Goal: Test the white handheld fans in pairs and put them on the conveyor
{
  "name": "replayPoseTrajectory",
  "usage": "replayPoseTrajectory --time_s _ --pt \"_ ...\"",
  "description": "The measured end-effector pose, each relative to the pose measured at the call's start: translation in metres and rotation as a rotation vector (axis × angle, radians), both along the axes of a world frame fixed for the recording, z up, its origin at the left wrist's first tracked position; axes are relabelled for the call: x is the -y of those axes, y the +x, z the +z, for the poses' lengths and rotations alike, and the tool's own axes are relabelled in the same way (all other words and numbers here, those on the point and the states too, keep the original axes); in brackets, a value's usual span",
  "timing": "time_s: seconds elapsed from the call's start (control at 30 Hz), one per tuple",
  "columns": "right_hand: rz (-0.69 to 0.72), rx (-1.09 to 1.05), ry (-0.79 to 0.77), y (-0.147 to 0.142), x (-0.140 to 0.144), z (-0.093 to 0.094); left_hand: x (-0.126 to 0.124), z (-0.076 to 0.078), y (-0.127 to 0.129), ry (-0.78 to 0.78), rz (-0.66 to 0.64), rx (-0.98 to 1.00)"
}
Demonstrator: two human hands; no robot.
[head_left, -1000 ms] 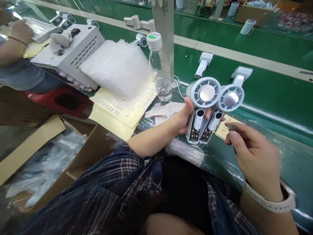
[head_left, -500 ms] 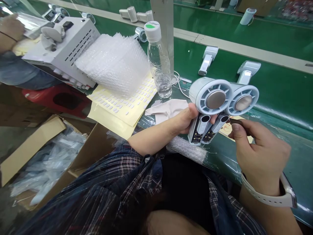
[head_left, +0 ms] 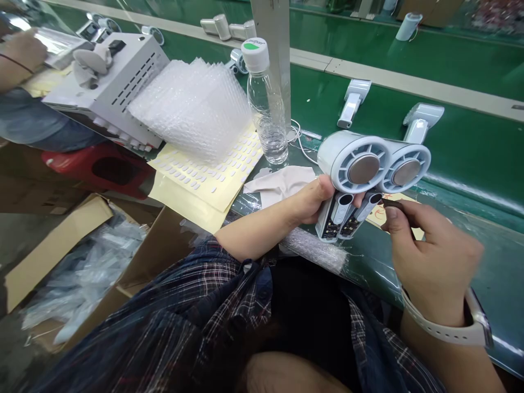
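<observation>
Two light-blue handheld fans stand side by side in my left hand (head_left: 316,199), which is closed around their handles. The nearer fan (head_left: 364,168) and the other fan (head_left: 406,172) both show a round metal disc inside a spoked ring. Circuit boards (head_left: 332,225) lie exposed along the handles below. My right hand (head_left: 432,240) pinches a small, thin dark piece (head_left: 391,203) close to the top of the right fan's handle. Whether the piece touches that handle I cannot tell.
A water bottle (head_left: 267,109) stands beside a post, right of stacked bubble-wrap bags (head_left: 192,106) and yellow sticker sheets (head_left: 192,210). More fans (head_left: 421,123) lie on the green belt behind. A carton (head_left: 61,245) of plastic bags is low left; a co-worker's arm (head_left: 20,57) is far left.
My right hand has shifted slightly left with the dark piece, towards the right fan's handle. Fans on the near belt have moved a little right, and the far one slightly left.
</observation>
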State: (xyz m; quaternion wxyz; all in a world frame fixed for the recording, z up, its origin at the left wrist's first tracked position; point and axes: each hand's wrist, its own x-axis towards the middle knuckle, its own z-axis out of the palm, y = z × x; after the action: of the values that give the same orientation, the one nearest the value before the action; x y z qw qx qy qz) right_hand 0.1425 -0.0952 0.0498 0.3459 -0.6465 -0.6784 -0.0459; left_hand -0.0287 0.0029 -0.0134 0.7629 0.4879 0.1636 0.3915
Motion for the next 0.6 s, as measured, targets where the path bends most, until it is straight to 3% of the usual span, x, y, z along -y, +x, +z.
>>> replayPoseTrajectory --time_s 0.37,0.53,0.6 --pt "0.033 0.095 0.049 -0.001 0.0 -0.003 0.0 -0.004 0.003 0.049 0.028 0.038" --pt "-0.019 0.361 -0.079 -0.001 0.007 0.003 -0.001 -0.001 -0.002 0.123 0.035 -0.104" --pt "0.038 0.379 -0.131 0.007 0.007 0.008 -0.002 0.002 -0.004 0.154 -0.017 -0.131"
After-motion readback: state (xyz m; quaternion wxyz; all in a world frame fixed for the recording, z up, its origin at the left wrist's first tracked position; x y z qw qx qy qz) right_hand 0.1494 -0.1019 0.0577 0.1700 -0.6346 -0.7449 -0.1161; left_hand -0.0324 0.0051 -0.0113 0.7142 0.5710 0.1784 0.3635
